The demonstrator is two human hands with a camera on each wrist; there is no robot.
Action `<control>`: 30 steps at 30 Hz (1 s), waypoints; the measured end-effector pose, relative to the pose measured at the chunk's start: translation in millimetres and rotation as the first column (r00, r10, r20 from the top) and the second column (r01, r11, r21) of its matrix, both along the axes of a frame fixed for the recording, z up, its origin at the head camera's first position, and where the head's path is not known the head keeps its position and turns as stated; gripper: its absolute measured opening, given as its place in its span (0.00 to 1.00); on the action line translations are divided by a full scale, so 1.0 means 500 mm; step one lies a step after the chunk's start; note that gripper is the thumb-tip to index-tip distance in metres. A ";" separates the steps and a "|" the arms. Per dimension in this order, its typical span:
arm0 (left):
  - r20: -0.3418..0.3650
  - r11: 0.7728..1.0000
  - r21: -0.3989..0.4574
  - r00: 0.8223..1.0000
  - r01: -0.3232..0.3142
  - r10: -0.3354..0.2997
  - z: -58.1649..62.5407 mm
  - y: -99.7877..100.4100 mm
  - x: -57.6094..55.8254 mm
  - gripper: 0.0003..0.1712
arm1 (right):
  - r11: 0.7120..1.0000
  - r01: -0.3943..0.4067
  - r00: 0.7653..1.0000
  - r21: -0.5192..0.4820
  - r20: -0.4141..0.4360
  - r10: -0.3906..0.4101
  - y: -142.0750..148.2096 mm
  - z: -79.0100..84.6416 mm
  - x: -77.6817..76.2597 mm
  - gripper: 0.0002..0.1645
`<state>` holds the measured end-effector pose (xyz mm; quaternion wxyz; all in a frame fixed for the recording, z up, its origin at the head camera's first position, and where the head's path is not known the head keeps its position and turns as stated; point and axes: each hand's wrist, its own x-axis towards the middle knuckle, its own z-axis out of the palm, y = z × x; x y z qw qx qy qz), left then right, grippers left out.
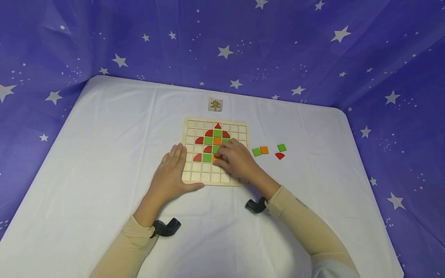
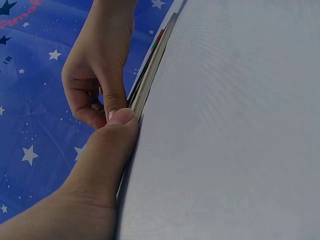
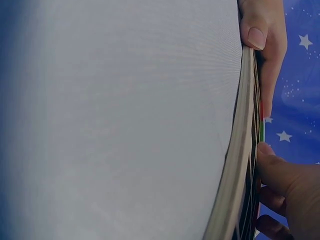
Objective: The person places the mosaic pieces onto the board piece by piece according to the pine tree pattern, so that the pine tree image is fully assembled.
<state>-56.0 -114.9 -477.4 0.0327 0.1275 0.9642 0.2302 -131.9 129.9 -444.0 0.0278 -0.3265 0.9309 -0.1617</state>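
Note:
A wooden grid board [image 1: 215, 177] lies flat on the white table, with red quarter-circle, green square and orange square tiles set in a tree shape under a red triangle tile [image 1: 218, 126]. My left hand [image 1: 168, 175] rests against the board's left side, fingers straight, its thumb along the near edge. Over the board's right half, my right hand [image 1: 240, 160] has thumb and fingertips on an orange square tile [image 1: 215, 159], beside a green square tile [image 1: 206, 158]. That hand hides some of the cells. Seen edge-on, the board [image 3: 242, 125] shows both hands at its rim.
Right of the board lie loose tiles: a green square [image 1: 256, 152] beside an orange square [image 1: 264, 150], another green square [image 1: 282, 147] and a red quarter circle [image 1: 279, 156]. Beyond the board's far edge is a small card [image 1: 215, 104] with a tree picture. A starry blue cloth [image 1: 194, 50] stands behind.

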 end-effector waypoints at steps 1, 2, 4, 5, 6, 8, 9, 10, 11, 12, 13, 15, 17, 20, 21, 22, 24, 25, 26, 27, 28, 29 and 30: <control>0.001 1.000 0.000 1.000 0.000 0.000 0.000 0.000 0.000 0.78 | 1.000 0.001 1.000 -0.001 0.002 -0.001 0.000 -0.001 0.000 0.13; 0.001 1.000 0.000 1.000 0.000 0.000 0.000 0.000 0.000 0.78 | 1.000 0.001 1.000 -0.004 0.002 -0.001 0.000 -0.001 0.000 0.13; 0.002 1.000 0.000 1.000 -0.001 0.001 0.000 0.000 0.000 0.78 | 1.000 0.000 1.000 -0.005 0.002 0.000 0.001 -0.002 0.000 0.13; 0.004 1.000 0.000 1.000 -0.001 0.001 0.001 0.000 0.000 0.78 | 1.000 -0.001 1.000 -0.006 0.001 0.001 0.001 -0.003 0.000 0.13; 0.005 1.000 0.000 1.000 -0.001 0.001 0.001 0.000 0.000 0.78 | 1.000 -0.003 1.000 -0.011 0.000 0.003 0.002 -0.003 -0.001 0.13; 0.007 1.000 -0.001 1.000 -0.001 0.001 0.001 0.000 0.000 0.78 | 1.000 -0.004 1.000 -0.015 -0.001 0.004 0.003 -0.003 0.000 0.13; 0.007 1.000 -0.002 1.000 0.000 0.000 0.001 0.000 0.000 0.78 | 1.000 -0.005 1.000 -0.018 -0.001 0.005 0.003 -0.002 0.001 0.13; 0.007 1.000 -0.003 1.000 0.001 -0.001 0.001 0.000 -0.001 0.78 | 1.000 -0.005 1.000 -0.021 0.001 0.005 0.004 -0.002 0.001 0.14; 0.007 1.000 -0.003 1.000 0.001 -0.001 0.001 0.000 -0.001 0.78 | 1.000 -0.003 1.000 -0.023 0.003 0.003 0.005 -0.001 0.002 0.14; 0.006 1.000 -0.004 1.000 0.002 -0.002 0.000 0.000 -0.001 0.78 | 1.000 -0.002 1.000 -0.025 0.005 0.002 0.006 -0.001 0.003 0.15; 0.006 1.000 -0.004 1.000 0.002 -0.002 0.000 0.000 -0.001 0.78 | 1.000 0.000 1.000 -0.024 0.008 0.001 0.008 0.000 0.004 0.15; 0.005 1.000 -0.003 1.000 0.002 -0.002 0.000 0.000 -0.002 0.78 | 1.000 0.001 1.000 -0.029 0.017 -0.001 0.012 0.002 0.007 0.16; 0.005 1.000 -0.001 1.000 0.001 -0.001 0.000 0.001 -0.001 0.78 | 0.999 0.005 1.000 -0.032 0.026 -0.005 0.019 0.004 0.010 0.18; 0.007 1.000 0.001 1.000 -0.001 0.001 0.000 0.001 -0.002 0.78 | 0.999 0.020 0.999 -0.051 0.032 -0.018 0.038 0.008 0.012 0.20; 0.008 1.000 0.001 1.000 -0.002 0.002 0.000 0.001 -0.002 0.78 | 0.998 0.029 0.999 -0.058 0.031 -0.027 0.048 0.009 0.011 0.21; 0.009 1.000 0.002 1.000 -0.003 0.003 -0.001 0.001 -0.002 0.78 | 0.997 0.042 0.999 -0.064 0.029 -0.040 0.059 0.010 0.011 0.22; 0.010 1.000 0.003 1.000 -0.003 0.003 -0.001 0.001 -0.002 0.78 | 0.995 0.069 0.997 -0.077 0.023 -0.067 0.085 0.011 0.007 0.24; 0.010 1.000 0.003 1.000 -0.003 0.003 -0.001 0.001 -0.002 0.78 | 0.993 0.085 0.996 -0.078 0.020 -0.084 0.099 0.011 0.005 0.25; 0.008 1.000 0.003 1.000 -0.003 0.003 -0.001 0.001 -0.002 0.77 | 0.992 0.102 0.995 -0.079 0.016 -0.101 0.114 0.011 0.003 0.26; 0.008 1.000 0.003 1.000 -0.003 0.003 -0.002 0.001 -0.001 0.77 | 0.990 0.120 0.993 -0.079 0.015 -0.119 0.130 0.010 0.000 0.27; 0.006 1.000 0.003 1.000 -0.002 0.002 -0.002 0.001 -0.001 0.78 | 0.987 0.139 0.990 -0.074 0.013 -0.138 0.145 0.010 -0.002 0.28; 0.006 1.000 0.003 1.000 -0.002 0.002 -0.003 0.000 -0.001 0.78 | 0.985 0.158 0.987 -0.072 0.015 -0.158 0.161 0.010 -0.004 0.29; 0.005 1.000 0.002 1.000 -0.003 0.002 -0.003 0.000 -0.001 0.78 | 0.981 0.181 0.983 -0.064 0.018 -0.180 0.176 0.009 -0.005 0.31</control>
